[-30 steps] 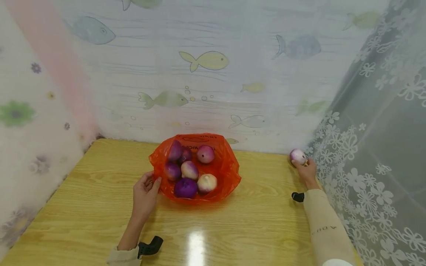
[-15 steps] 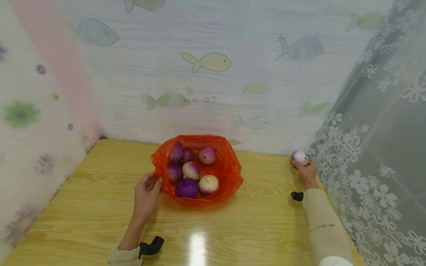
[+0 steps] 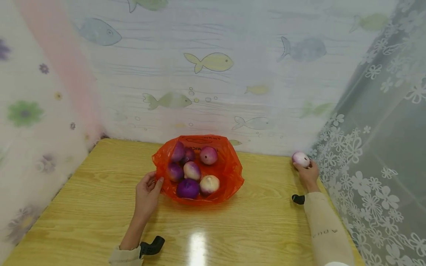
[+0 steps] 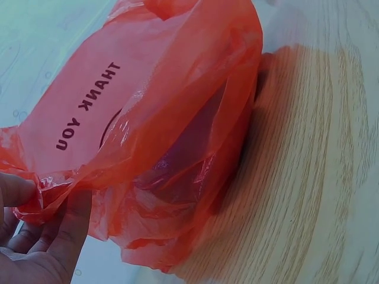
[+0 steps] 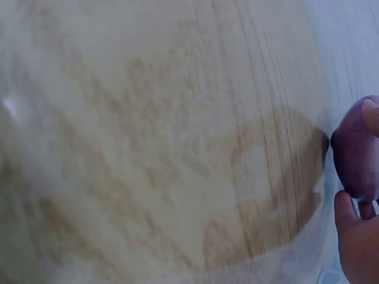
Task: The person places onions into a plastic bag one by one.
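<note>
A red plastic bag point(image 3: 229, 166) stands wide-mouthed on the wooden table, with several purple and whitish onions point(image 3: 188, 188) inside. My left hand point(image 3: 148, 194) pinches the bag's left rim between thumb and fingers. In the left wrist view, that hand point(image 4: 50, 236) has the bunched film of the bag point(image 4: 136, 118) under its thumb, and printed letters show on the film. Far to the right, my right hand point(image 3: 308, 174) grips a single purple-white onion point(image 3: 301, 159) at the table's back right corner. The right wrist view catches this onion point(image 5: 357, 151) at its right edge, with the fingers around it.
The wooden table point(image 3: 259, 214) meets a fish-patterned curtain point(image 3: 213, 92) at the back. A sheer flowered curtain point(image 3: 372, 192) borders the right side, close to my right hand. Another flowered curtain point(image 3: 30, 166) runs along the left.
The head view has shifted slightly, so everything sits a little further right in it. Both hands keep their holds, and the right hand's onion has turned slightly.
</note>
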Available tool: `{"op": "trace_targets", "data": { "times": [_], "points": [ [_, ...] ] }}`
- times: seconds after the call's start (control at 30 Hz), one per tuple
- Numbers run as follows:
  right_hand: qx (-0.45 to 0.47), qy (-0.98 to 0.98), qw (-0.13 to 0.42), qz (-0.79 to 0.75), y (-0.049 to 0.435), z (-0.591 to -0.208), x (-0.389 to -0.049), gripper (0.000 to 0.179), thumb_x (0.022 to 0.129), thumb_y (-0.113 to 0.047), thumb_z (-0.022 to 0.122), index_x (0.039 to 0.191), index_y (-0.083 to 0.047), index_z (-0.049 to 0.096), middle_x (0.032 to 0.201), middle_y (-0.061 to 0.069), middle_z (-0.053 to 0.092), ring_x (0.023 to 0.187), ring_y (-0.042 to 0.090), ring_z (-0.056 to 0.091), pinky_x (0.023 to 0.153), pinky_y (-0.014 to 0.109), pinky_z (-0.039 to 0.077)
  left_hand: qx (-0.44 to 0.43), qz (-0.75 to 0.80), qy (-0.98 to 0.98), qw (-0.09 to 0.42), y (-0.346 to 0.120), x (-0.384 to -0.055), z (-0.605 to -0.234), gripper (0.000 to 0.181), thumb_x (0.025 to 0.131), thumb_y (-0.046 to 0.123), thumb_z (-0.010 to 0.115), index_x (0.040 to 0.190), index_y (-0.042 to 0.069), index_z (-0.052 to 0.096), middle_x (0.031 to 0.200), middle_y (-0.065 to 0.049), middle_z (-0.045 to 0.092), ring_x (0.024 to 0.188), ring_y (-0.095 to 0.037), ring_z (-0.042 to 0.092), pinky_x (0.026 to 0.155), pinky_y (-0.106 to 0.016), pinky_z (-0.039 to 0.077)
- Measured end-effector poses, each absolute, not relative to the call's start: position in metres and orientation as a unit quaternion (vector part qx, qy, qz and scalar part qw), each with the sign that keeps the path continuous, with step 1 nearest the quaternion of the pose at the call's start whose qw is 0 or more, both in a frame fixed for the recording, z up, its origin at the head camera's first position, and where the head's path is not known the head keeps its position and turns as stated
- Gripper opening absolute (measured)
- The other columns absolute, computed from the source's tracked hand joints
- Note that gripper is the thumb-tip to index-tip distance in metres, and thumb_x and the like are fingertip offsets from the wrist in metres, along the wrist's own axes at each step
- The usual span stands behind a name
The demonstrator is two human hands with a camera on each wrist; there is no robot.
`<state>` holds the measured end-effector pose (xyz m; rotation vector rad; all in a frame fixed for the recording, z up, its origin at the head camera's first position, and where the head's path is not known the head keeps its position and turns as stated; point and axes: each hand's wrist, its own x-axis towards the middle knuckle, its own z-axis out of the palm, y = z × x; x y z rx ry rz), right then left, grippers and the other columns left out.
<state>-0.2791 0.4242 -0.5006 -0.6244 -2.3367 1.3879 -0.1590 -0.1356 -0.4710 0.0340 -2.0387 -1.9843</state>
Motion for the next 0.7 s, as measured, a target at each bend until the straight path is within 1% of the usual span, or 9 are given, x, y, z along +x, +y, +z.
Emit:
{"op": "trace_targets", "data": {
  "times": [0.1,0.2,0.27,0.4,0.57,0.7],
  "points": [
    [-0.222,-0.818,0.203,0.490,0.423,-0.502,-0.277,0.066,0.081,-0.028,0.072,0.136,-0.005,0.043,0.132,0.016,0.045,0.109,0.025,0.048,0.086,0.029,0.042,0.012,-0.689,-0.710,0.148,-0.136,-0.159,-0.471,0.027,0.093,0.015,0.057,0.116,0.002,0.057,0.111,-0.015,0.062,0.091,-0.012,0.063,0.075,-0.018,0.052],
    [-0.224,-0.814,0.222,0.489,0.420,-0.502,-0.273,0.065,0.079,-0.026,0.074,0.135,-0.007,0.047,0.129,0.012,0.047,0.101,0.018,0.049,0.078,0.021,0.041,0.012,-0.686,-0.711,0.151,-0.136,-0.159,-0.472,0.027,0.093,0.015,0.057,0.116,0.002,0.057,0.111,-0.014,0.062,0.091,-0.012,0.063,0.075,-0.018,0.052],
    [-0.227,-0.808,0.227,0.494,0.419,-0.500,-0.271,0.064,0.077,-0.025,0.076,0.133,-0.007,0.049,0.128,0.012,0.048,0.098,0.016,0.049,0.076,0.019,0.041,0.013,-0.685,-0.712,0.154,-0.136,-0.159,-0.472,0.026,0.093,0.015,0.057,0.116,0.002,0.057,0.110,-0.014,0.062,0.091,-0.011,0.063,0.075,-0.018,0.052],
    [-0.221,-0.800,0.233,0.506,0.415,-0.497,-0.268,0.060,0.076,-0.022,0.077,0.128,-0.005,0.053,0.126,0.013,0.051,0.100,0.017,0.051,0.073,0.017,0.041,0.014,-0.688,-0.708,0.156,-0.135,-0.159,-0.473,0.025,0.093,0.013,0.057,0.115,0.002,0.057,0.110,-0.015,0.062,0.091,-0.010,0.063,0.074,-0.018,0.052],
    [-0.190,-0.805,0.244,0.506,0.410,-0.494,-0.261,0.059,0.076,-0.017,0.076,0.129,-0.004,0.052,0.127,0.014,0.050,0.109,0.027,0.052,0.075,0.017,0.041,0.013,-0.689,-0.706,0.160,-0.135,-0.159,-0.473,0.024,0.093,0.012,0.057,0.115,0.002,0.058,0.109,-0.015,0.062,0.090,-0.011,0.063,0.073,-0.018,0.052],
    [-0.173,-0.803,0.251,0.513,0.401,-0.490,-0.253,0.058,0.075,-0.014,0.077,0.127,-0.003,0.053,0.125,0.014,0.052,0.107,0.028,0.053,0.072,0.012,0.042,0.011,-0.691,-0.704,0.163,-0.135,-0.158,-0.473,0.024,0.093,0.011,0.057,0.114,0.001,0.058,0.108,-0.015,0.062,0.089,-0.013,0.062,0.073,-0.018,0.052]
  ]
}}
